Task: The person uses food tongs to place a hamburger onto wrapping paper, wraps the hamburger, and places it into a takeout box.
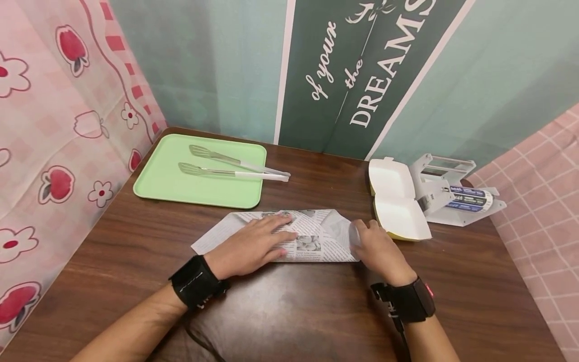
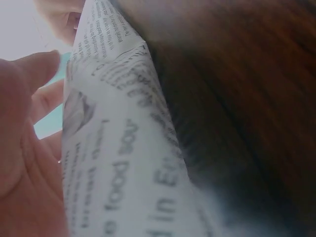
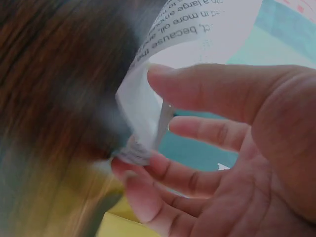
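A flattened packet of newsprint-patterned paper lies across the table, its left end flaring into a loose flap. My left hand rests on top of it, fingers spread and fairly straight; the left wrist view shows the printed side close beside the palm. At the packet's right end, my right hand holds the paper edge. In the right wrist view, thumb and curled fingers of that hand lie on either side of a folded paper end. Whatever the paper may enclose is hidden.
A green tray at the back left carries two slotted metal tongs with white handles overhanging its right edge. Just beyond my right hand stands an open yellow-and-white takeaway box. Behind it is a white holder with a blue-labelled roll.
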Tool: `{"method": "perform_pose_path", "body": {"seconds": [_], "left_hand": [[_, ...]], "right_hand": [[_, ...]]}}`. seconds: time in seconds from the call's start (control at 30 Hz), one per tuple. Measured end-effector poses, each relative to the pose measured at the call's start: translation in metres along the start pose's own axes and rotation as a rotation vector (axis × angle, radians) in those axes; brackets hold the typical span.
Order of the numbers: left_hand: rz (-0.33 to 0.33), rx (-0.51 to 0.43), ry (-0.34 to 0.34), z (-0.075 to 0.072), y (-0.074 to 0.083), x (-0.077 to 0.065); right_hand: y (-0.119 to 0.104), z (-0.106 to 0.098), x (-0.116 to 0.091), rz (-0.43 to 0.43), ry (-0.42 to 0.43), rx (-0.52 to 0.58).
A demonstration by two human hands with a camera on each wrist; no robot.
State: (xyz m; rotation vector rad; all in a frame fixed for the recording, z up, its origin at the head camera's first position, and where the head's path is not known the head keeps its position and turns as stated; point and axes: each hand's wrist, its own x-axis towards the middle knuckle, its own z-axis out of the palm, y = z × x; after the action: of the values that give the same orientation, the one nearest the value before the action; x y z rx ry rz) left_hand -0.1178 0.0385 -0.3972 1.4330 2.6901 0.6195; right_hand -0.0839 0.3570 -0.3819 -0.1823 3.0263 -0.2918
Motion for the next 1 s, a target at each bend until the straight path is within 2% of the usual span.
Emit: {"method": "perform_pose_path", "body": {"seconds": [0.2,0.5,0.7,1.0], "left_hand": [[-0.044,-0.026,0.023,0.002,-0.002,0.002],[-0.062,0.023,0.058,0.005,-0.005,0.005],[-0.092,-0.034,0.028,0.006,-0.006,0.005],[-0.026,0.046,0.026,0.006,0.001,0.007]], "right_hand": [[0.000,-0.001,0.003,0.028,-0.022,0.088],[-0.002,-0.009,0.002,0.082,0.073,0.098],[-0.003,-0.013,0.002,0.151,0.072,0.148],[-0.009,-0.015,0.003,0.210,0.048,0.303]]}}
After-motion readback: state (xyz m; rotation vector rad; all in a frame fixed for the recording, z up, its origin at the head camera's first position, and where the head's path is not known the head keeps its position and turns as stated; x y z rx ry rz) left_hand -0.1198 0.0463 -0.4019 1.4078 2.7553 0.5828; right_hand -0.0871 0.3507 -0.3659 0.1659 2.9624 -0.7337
